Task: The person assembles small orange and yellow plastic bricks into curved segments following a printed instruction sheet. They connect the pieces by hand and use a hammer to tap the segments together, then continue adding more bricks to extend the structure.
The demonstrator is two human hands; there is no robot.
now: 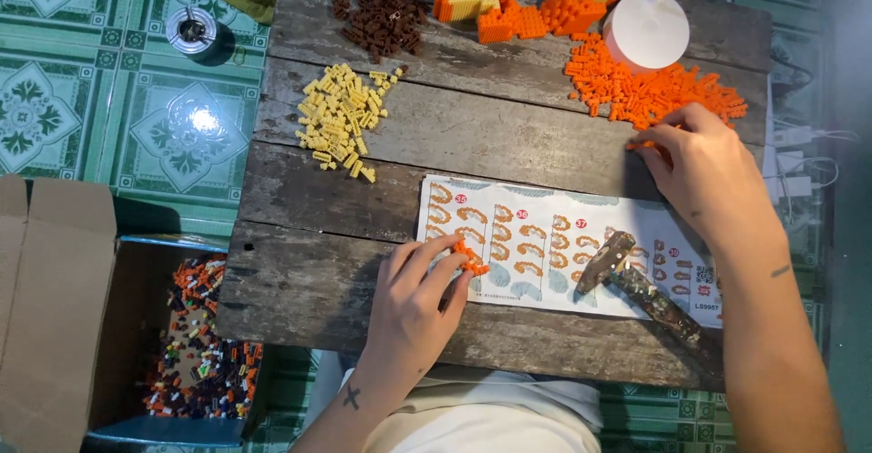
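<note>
While the left hand (pixel 413 303) pinches a small, light, brittle orange brick cluster (pixel 471 260) by its edges, the right hand (pixel 704 172), fingers loosely spread, touches the loose orange bricks (pixel 654 90).

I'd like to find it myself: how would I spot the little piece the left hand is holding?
Start at the paper instruction sheet on the wooden table. At its lower left corner, the left hand pinches a small orange block cluster, apart from the loose orange pile up by the right hand.

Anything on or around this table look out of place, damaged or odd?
Little stands out. A worn, rusty-looking hammer lies across the instruction sheet, odd among tiny bricks. The table planks are cracked and weathered. The left hand holds an orange brick piece; the right hand touches the orange pile.
</note>
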